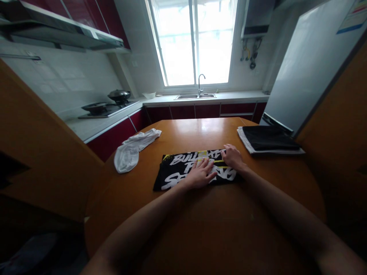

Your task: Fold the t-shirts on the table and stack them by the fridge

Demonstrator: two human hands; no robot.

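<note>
Black cloth (180, 170) lay folded at the middle of the desk (200, 225)

The cloth bore large white lettering with yellow marks, and its printed face was turned up. The left hand (201, 174) lay flat on the print, its fingers spread and released, gripping nothing. The right hand (233, 157) touched the far right corner, its fingers slightly bent; whether they pinched any fabric, one could not tell. Both forearms reached in bare from the near side.

To the left, near the rim, a white cloth (130, 154) lay loose and rumpled, apart from the black one. To the right, also apart, sat a folded stack (268, 138), black on top with a white layer showing beneath.

Beyond, a lidded pan (119, 95) and a lower pan (96, 108) stood on the stove (112, 110) at left. A sink (186, 97) with a curved faucet (199, 84) was set below the bright window (176, 46).
</note>
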